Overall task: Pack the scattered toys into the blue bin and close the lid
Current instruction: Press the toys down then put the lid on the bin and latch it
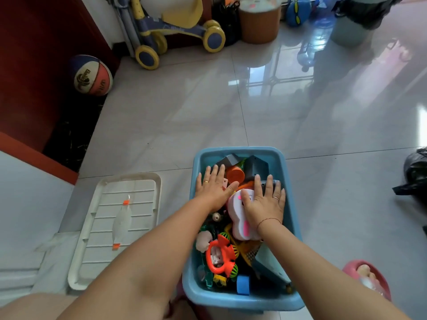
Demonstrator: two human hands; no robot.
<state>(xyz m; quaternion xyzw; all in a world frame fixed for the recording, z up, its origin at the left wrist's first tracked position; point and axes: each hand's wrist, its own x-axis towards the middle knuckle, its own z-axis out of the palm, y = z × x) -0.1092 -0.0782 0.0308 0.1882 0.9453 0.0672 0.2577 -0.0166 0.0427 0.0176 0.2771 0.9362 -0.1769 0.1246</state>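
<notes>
The blue bin (240, 151) stands on the floor in front of me, heaped with toys. My left hand (213, 187) lies flat, fingers spread, on the toys at the bin's far left. My right hand (265, 199) lies flat on a pink and white toy (240, 225) in the middle. Nearer me in the bin are an orange ring toy (220, 257) and a blue block (243, 285); an orange cup (235, 175) and grey pieces (255, 168) sit at the far end. The white lid (115, 227) lies on the floor left of the bin.
A basketball (92, 76) rests by the red wall at the left. A yellow and blue ride-on toy (178, 31) and a brown stool (260, 21) stand at the back. A black bag (416, 176) sits at the right edge. My foot in a pink slipper (367, 277) is right of the bin.
</notes>
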